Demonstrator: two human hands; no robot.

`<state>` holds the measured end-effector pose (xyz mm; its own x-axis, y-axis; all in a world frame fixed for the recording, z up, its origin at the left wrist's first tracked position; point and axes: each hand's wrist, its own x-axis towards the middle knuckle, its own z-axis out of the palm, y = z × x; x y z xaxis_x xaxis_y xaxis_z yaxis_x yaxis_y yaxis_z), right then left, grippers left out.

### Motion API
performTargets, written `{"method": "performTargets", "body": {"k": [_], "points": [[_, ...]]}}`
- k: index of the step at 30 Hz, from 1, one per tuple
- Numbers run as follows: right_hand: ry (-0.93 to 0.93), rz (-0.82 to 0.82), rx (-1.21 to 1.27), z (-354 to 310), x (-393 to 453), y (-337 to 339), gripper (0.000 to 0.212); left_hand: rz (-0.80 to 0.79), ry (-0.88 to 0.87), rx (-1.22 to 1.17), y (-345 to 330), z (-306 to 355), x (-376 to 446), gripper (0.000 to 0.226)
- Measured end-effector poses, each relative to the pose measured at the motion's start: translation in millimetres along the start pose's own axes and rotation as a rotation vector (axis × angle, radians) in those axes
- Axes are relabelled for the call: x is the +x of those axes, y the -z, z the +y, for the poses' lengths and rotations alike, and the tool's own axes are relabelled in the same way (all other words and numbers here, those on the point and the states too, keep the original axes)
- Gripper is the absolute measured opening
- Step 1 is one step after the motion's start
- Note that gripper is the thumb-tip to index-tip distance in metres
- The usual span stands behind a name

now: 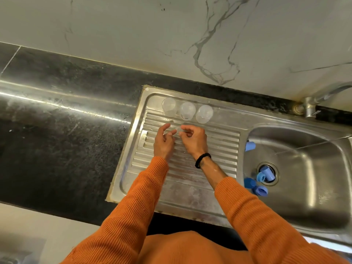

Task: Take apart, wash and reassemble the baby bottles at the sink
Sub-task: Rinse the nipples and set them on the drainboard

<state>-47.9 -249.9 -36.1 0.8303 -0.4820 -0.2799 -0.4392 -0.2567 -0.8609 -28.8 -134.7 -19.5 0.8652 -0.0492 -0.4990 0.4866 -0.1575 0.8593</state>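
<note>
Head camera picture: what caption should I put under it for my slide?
Both hands, left hand and right hand, hold a small clear part over the drainboard, behind three clear bottles.

Steel drainboard (190,189) on black counter (57,141), three clear bottles (187,111) along its far edge.

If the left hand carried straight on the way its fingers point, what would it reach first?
Probably the middle clear bottle in the row at the drainboard's far edge; the left hand points up-right, but depth is unclear.
</note>
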Motion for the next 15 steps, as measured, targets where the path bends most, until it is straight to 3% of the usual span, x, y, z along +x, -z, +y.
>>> {"method": "performTargets", "body": {"k": [6,15], "points": [[-0.048,0.023,0.002,8.7,-1.2,18.0,0.030,-0.051,0.010,0.003,-21.2,2.3,-5.4,0.038],[-0.092,0.096,0.070,24.1,-9.1,46.5,0.023,0.077,0.025,0.023,-19.9,-0.2,-17.7,0.020]]}}
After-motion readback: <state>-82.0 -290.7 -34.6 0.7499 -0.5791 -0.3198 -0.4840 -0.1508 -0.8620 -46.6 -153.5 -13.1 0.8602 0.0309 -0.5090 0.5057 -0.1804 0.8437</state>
